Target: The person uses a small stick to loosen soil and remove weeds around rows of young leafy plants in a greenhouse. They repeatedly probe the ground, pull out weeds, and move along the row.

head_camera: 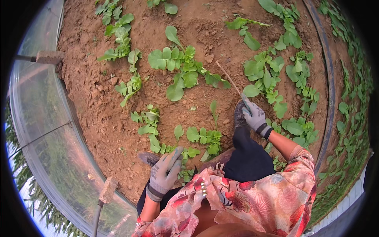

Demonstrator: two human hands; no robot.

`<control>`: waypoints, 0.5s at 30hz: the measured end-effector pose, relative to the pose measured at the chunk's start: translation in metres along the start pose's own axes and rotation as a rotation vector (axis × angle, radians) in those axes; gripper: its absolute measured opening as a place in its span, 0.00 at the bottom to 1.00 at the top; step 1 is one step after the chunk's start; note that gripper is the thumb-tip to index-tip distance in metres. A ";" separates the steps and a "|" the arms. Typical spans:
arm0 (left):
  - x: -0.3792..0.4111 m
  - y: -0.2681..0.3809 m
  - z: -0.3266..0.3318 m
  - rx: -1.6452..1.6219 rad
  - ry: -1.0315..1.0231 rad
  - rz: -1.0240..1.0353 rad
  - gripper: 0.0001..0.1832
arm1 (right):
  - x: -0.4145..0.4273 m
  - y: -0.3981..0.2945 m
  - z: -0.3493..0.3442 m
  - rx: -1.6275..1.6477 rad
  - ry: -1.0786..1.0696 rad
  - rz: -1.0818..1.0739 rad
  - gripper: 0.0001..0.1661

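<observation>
My right hand [254,115], in a grey work glove with a dark cuff, grips a thin brown rod [228,76]. The rod's slightly bent far tip lies close to the soil, beside a leafy seedling [185,66]. Above my left knee is my left hand [166,171], gloved the same way, its fingers stretched and nothing visible in it. Just beyond it grow low lobed-leaf plants [152,127]. Another leafy plant [210,140] stands in the soil between my feet. My right shoe [239,114] is partly covered by the right hand.
Clear plastic sheeting [47,127] curves along the left, with blocks [108,189] at its edge. A dark irrigation hose [328,68] runs along the right, with denser greenery [353,112] past it. More plants [265,69] grow in the reddish-brown soil [97,118].
</observation>
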State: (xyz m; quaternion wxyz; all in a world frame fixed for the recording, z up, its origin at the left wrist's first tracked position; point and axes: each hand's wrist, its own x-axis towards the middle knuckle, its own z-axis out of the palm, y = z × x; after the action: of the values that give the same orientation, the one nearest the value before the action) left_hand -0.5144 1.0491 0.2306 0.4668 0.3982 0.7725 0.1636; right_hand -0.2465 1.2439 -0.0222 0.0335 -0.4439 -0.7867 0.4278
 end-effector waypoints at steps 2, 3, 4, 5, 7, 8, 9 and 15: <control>-0.001 0.002 -0.001 -0.051 -0.053 -0.055 0.23 | 0.034 -0.007 0.005 0.012 0.096 -0.053 0.35; -0.001 0.001 0.001 -0.059 -0.065 -0.057 0.23 | 0.055 -0.016 0.007 0.037 0.125 -0.072 0.36; -0.002 -0.002 0.004 -0.067 -0.067 -0.057 0.23 | 0.075 -0.020 0.013 0.015 0.163 -0.090 0.37; -0.002 -0.004 0.005 -0.075 -0.071 -0.061 0.23 | 0.094 -0.024 0.022 -0.006 0.196 -0.106 0.38; -0.001 -0.006 0.004 -0.051 -0.073 -0.049 0.23 | 0.137 -0.033 0.035 -0.008 0.201 -0.098 0.37; -0.001 -0.006 0.004 -0.033 -0.056 -0.040 0.23 | 0.160 -0.042 0.037 -0.031 0.196 -0.080 0.37; 0.000 -0.006 0.004 -0.014 -0.039 -0.035 0.23 | 0.181 -0.054 0.038 -0.053 0.189 -0.062 0.36; 0.001 -0.005 0.005 -0.101 -0.062 -0.068 0.23 | 0.177 -0.062 0.052 -0.153 -0.023 -0.009 0.35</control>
State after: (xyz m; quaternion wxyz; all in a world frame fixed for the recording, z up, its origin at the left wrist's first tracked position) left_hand -0.5123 1.0462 0.2241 0.5155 0.3524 0.7615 0.1739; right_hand -0.4175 1.3245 -0.0696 -0.0074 -0.4365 -0.8194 0.3714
